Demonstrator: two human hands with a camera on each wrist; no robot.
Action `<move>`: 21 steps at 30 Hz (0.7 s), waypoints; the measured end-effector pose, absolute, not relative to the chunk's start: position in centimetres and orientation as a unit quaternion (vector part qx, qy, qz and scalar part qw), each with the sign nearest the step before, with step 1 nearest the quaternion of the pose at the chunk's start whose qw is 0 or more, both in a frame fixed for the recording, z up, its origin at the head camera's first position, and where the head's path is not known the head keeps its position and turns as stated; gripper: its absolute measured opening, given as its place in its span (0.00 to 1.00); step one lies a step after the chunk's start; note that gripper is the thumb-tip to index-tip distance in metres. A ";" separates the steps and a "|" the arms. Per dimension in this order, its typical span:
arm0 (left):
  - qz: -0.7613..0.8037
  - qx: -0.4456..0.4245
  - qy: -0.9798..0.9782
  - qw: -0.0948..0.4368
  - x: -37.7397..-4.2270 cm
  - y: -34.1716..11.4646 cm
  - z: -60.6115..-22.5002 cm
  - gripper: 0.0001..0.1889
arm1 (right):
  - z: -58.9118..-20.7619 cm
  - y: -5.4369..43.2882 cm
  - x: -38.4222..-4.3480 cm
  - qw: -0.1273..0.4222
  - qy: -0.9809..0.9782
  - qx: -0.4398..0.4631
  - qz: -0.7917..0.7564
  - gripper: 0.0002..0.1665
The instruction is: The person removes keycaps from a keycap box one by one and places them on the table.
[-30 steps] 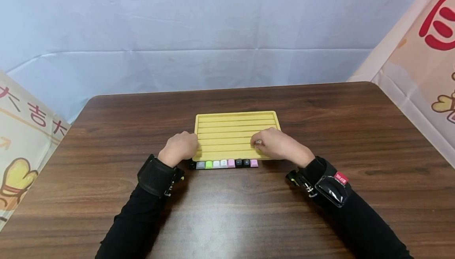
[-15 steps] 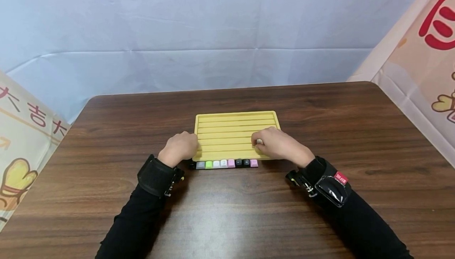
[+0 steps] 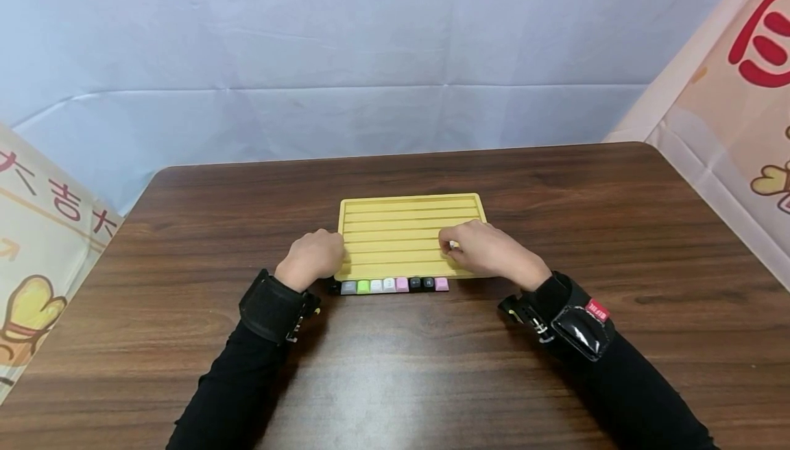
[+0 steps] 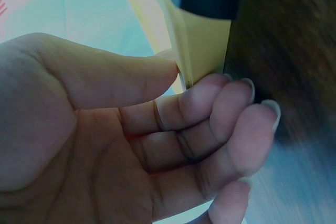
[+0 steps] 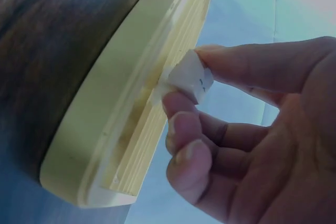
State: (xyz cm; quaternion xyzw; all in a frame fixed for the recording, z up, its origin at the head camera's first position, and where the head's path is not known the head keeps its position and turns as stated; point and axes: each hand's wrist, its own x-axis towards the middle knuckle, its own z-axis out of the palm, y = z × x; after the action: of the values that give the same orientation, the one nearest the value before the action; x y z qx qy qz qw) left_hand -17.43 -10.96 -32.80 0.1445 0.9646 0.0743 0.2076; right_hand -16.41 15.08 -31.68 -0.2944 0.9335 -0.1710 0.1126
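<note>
A yellow ridged tray (image 3: 395,230) lies on the table. At its left edge is my left hand (image 3: 310,258); the left wrist view shows the thumb and curled fingers (image 4: 202,98) pinching the tray's rim. Over the tray's right part, my right hand (image 3: 484,247) pinches a small white keycap (image 5: 189,80) between thumb and index finger. Dark marks show on one face of this keycap, close over the tray's grooves in the right wrist view. Along the tray's near edge runs a row of keycaps (image 3: 389,285) in black, grey, green, white and pink.
The brown wooden table (image 3: 395,368) extends on all sides of the tray. A pale cloth (image 3: 370,59) hangs behind it, and printed banners (image 3: 734,114) stand at both sides. Black straps with devices (image 3: 570,320) sit on both wrists.
My right hand has shifted very slightly to the right, still pinching the white keycap. The left hand and the tray look the same.
</note>
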 end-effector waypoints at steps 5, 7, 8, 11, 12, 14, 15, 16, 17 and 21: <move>0.070 0.144 0.966 0.205 -17.4 -10.9 -32.8 0.18 | -31.3 15.2 -16.3 0.117 0.931 -0.303 -0.164 0.08; 0.070 0.142 0.966 0.206 -17.4 -10.9 -32.8 0.18 | -31.1 15.2 -16.2 0.124 0.931 -0.304 -0.159 0.08; 0.070 0.142 0.966 0.206 -17.4 -10.9 -32.8 0.18 | -31.1 15.3 -16.2 0.129 0.931 -0.304 -0.157 0.08; 0.072 0.140 0.966 0.207 -17.3 -10.9 -32.8 0.18 | -30.8 15.4 -16.2 0.146 0.931 -0.299 -0.151 0.08; 0.072 0.141 0.966 0.206 -17.3 -10.9 -32.8 0.18 | -30.8 15.4 -16.2 0.152 0.930 -0.297 -0.151 0.09; 0.071 0.141 0.966 0.206 -17.3 -10.9 -32.8 0.18 | -30.6 15.4 -16.1 0.163 0.929 -0.296 -0.148 0.09; 0.071 0.141 0.966 0.206 -17.3 -10.9 -32.8 0.18 | -30.6 15.4 -16.1 0.169 0.929 -0.296 -0.145 0.09; 0.070 0.141 0.966 0.206 -17.3 -10.9 -32.8 0.18 | -30.6 15.4 -16.1 0.174 0.929 -0.296 -0.142 0.08; 0.070 0.141 0.966 0.206 -17.3 -10.9 -32.8 0.18 | -30.6 15.4 -16.1 0.178 0.928 -0.296 -0.139 0.07; 0.068 0.141 0.966 0.204 -17.4 -10.9 -32.8 0.18 | -30.5 15.4 -16.0 0.178 0.928 -0.304 -0.125 0.05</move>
State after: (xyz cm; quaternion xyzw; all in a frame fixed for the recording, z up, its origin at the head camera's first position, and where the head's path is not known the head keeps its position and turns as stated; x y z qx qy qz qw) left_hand -17.37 -10.86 -32.84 0.1406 0.9663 0.0683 0.2043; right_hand -16.03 15.38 -30.52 -0.3040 0.9276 -0.1253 0.1775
